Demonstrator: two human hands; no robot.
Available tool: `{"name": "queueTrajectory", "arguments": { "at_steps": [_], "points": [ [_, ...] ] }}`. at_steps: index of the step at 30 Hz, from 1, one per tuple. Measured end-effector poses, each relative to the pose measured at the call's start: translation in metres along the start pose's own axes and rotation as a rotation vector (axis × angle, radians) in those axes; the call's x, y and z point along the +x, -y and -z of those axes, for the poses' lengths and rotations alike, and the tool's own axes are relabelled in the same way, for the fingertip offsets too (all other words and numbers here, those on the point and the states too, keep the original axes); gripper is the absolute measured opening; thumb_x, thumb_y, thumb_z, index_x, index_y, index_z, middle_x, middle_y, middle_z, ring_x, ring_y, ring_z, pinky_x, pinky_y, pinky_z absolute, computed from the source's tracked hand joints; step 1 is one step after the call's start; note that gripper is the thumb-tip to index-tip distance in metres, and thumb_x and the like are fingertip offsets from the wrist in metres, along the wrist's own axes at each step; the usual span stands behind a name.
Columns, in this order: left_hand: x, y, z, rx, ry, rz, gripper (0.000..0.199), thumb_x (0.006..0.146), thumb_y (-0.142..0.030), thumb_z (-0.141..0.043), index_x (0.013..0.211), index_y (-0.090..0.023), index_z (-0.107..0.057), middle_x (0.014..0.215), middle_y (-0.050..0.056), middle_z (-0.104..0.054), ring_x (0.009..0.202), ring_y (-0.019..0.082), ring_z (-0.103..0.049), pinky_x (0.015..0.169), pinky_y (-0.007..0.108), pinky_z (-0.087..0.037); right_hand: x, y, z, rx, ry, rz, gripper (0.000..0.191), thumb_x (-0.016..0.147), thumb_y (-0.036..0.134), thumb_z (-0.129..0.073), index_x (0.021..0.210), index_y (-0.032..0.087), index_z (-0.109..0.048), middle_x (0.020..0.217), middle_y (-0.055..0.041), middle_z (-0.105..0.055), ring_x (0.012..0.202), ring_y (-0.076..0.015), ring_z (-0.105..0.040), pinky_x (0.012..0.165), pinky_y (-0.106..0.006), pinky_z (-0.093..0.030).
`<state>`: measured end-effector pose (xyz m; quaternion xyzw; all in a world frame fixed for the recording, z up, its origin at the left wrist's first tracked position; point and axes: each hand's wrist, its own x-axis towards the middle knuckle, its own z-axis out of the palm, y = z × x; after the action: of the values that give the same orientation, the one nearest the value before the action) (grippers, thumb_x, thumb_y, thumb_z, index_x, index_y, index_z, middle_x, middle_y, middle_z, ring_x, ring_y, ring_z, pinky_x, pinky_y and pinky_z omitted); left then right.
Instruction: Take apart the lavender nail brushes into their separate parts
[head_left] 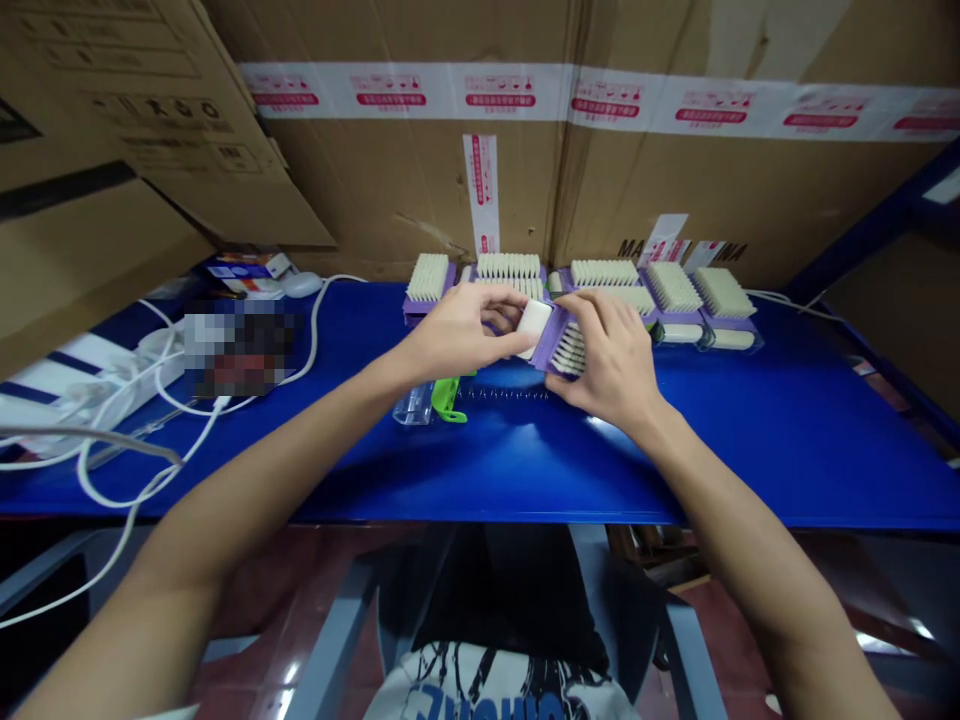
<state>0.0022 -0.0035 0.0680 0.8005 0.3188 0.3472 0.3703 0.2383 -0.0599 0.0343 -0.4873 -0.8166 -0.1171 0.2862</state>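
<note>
Both hands meet over the blue table, around a purple brush with pale bristles. My left hand pinches a white block at the brush's left end, thumb on its face. My right hand wraps round the bristled end, its fingers over the top and its thumb below. Behind the hands stand several similar purple brushes with cream bristles, bristles up. Just below my left hand lie a bright green plastic piece and a clear plastic piece.
Tall cardboard walls the back of the blue table. White cables and a power strip lie at the left, near a blurred-out patch. A row of small metal bits lies in front of the hands.
</note>
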Motion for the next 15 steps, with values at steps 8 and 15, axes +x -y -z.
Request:
{"name": "queueTrajectory", "arguments": {
  "at_steps": [8,15],
  "points": [
    [-0.025,0.014,-0.038,0.182,-0.391,-0.148,0.022,0.084,-0.023,-0.082,0.106,-0.020,-0.080,0.102,0.007,-0.085,0.088,0.022,-0.080,0.072,0.034,-0.069,-0.002,0.003,-0.006,-0.023,0.058,0.089,0.061,0.099,0.038,-0.073,0.155,0.019,-0.057,0.163,-0.0211,-0.066,0.138,-0.0473,-0.063,0.110,-0.066,-0.052],
    [-0.032,0.032,-0.042,0.470,-0.415,-0.412,0.022,0.088,-0.016,-0.073,0.111,-0.016,-0.075,0.103,0.009,-0.081,0.092,0.024,-0.078,0.082,0.038,-0.066,0.007,0.002,0.023,0.204,0.041,0.154,0.046,0.108,0.045,-0.063,0.146,0.024,-0.077,0.143,-0.0104,-0.082,0.123,-0.0368,-0.074,0.107,-0.057,-0.062]
  ]
}}
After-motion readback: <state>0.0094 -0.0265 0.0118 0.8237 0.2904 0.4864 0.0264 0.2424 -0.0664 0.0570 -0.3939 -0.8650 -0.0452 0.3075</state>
